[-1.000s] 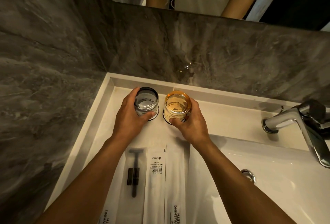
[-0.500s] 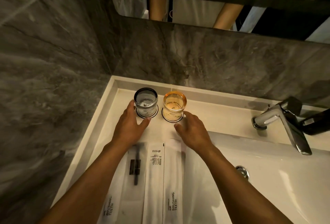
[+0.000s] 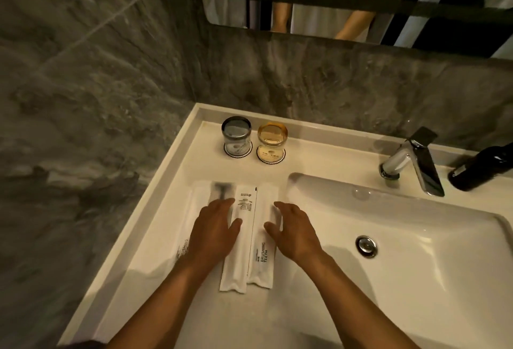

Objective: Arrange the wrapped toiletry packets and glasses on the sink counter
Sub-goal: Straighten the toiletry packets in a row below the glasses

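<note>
A grey glass (image 3: 236,137) and an amber glass (image 3: 272,140) stand side by side on round coasters at the back left of the white counter (image 3: 177,170). Several long white wrapped packets lie in a row in front of them: a razor packet (image 3: 219,191), a toothbrush packet (image 3: 183,226), a middle packet (image 3: 241,248) and one marked BRUSHING TEETH (image 3: 263,254). My left hand (image 3: 215,230) lies flat over the left packets, fingers apart. Beside the right packet, my right hand (image 3: 294,230) hovers with spread fingers. Neither hand holds anything.
The sink basin (image 3: 416,237) with its drain (image 3: 366,246) fills the right side. A chrome faucet (image 3: 413,165) and a dark bottle (image 3: 483,168) stand at the back right. Marble walls close the left and back; a mirror (image 3: 347,1) hangs above.
Both hands let go of the two glasses and drew back toward me onto the packets. The glasses stay on their coasters. The view has tilted up and pulled back.
</note>
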